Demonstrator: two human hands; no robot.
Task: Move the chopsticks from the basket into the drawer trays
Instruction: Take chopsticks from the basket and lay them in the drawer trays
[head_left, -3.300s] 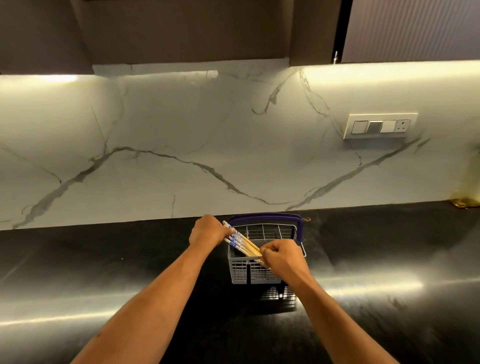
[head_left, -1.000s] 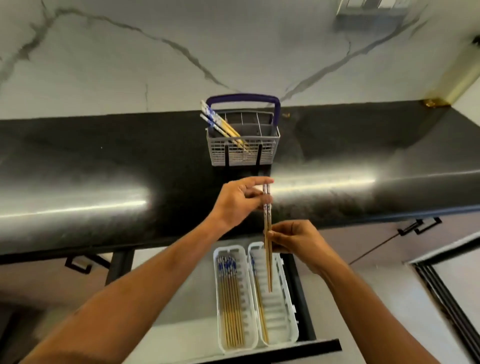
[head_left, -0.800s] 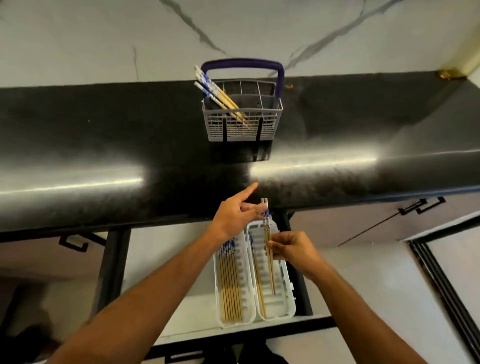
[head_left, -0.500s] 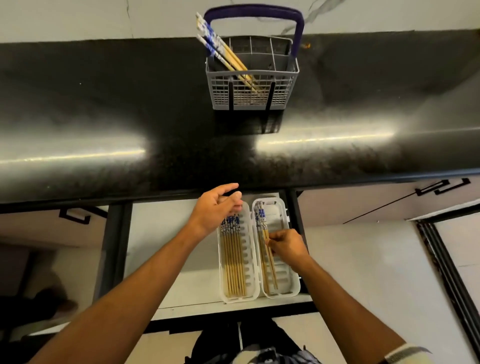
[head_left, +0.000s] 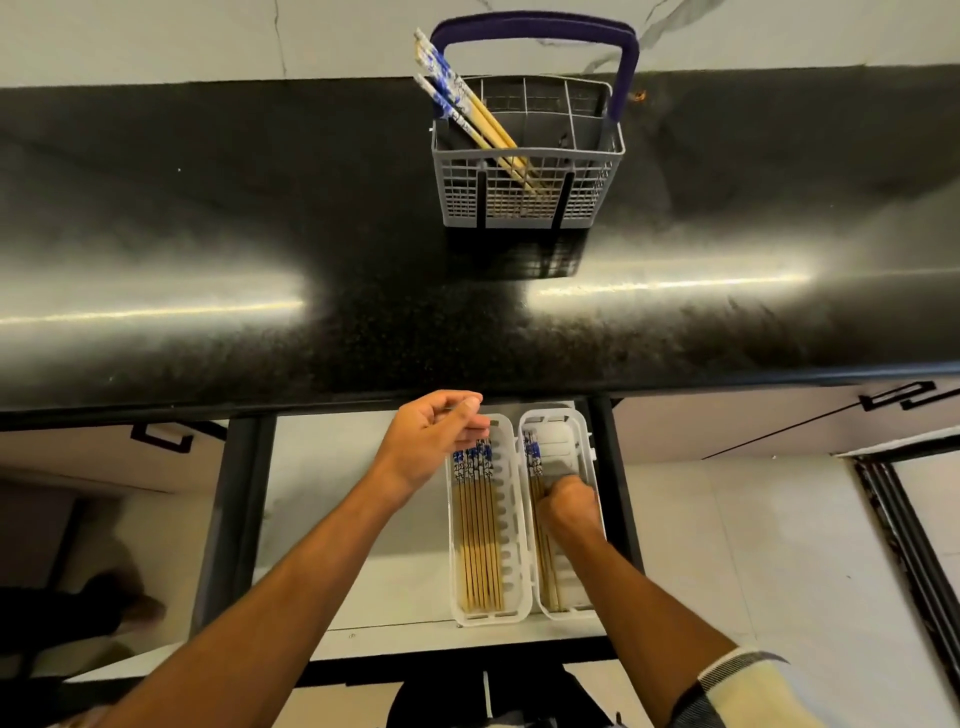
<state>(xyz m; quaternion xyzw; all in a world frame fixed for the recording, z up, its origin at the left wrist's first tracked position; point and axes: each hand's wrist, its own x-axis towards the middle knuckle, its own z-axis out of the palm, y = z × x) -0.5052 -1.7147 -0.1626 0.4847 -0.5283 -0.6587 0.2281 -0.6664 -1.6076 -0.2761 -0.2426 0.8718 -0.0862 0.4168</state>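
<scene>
Placing step. Right hand (head_left: 569, 506) down in right tray (head_left: 582, 447), curled over chopsticks (head_left: 534, 460); can't tell if pinching or letting go. Left hand (head_left: 434, 436) loose, half-curled, holding nothing, hovering over left tray (head_left: 511, 519). More sticks leaning in basket (head_left: 524, 197) on counter (head_left: 260, 234). Next: reach up, grab those. Basket handle arches over, mild nuisance.

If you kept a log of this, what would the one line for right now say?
right hand: laying chopsticks in right tray | left hand: empty, above left tray | basket: chopsticks remain
</scene>
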